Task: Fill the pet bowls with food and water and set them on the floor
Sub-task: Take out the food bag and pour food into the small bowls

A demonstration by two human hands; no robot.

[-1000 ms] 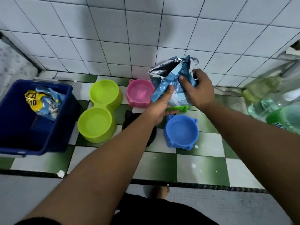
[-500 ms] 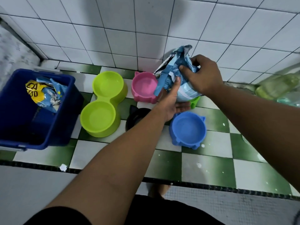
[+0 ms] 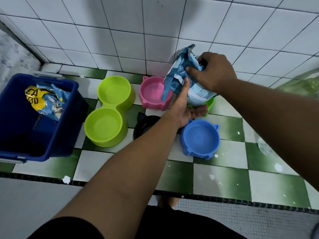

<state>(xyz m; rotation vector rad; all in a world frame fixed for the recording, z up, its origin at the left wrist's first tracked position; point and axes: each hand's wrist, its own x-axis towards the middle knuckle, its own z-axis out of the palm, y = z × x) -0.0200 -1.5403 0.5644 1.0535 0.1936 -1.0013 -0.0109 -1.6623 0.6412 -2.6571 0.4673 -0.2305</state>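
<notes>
We see the right hand (image 3: pixel 212 73) gripping the crumpled upper part of a pale blue food bag (image 3: pixel 193 90), fingers and thumb curled round the foil. The left hand (image 3: pixel 185 109) lies palm-up beneath the bag's base, its fingers straight and its thumb pressed up against the front of the bag. The bag stands roughly upright between our two hands, its torn mouth pointing up toward the white wall tiles. A loose strip of its wrapper hangs down over the pink bowl (image 3: pixel 151 94).

That pink bowl sits just left of the bag, at the back of the green-and-white tiled bench (image 3: pixel 224 178). Left of it stands the lime double bowl (image 3: pixel 110 109), its two wells in line from the wall toward us. The blue bowl (image 3: pixel 200 138) sits just below the left hand, nearer to us. The black bowl (image 3: pixel 145 126) is partly hidden by the left forearm. Behind the bag's base a green rim (image 3: pixel 210 104) shows, probably another bowl. At far left a dark blue bin (image 3: pixel 69 121) holds a crumpled yellow-and-blue cat food packet (image 3: pixel 46 100).
</notes>
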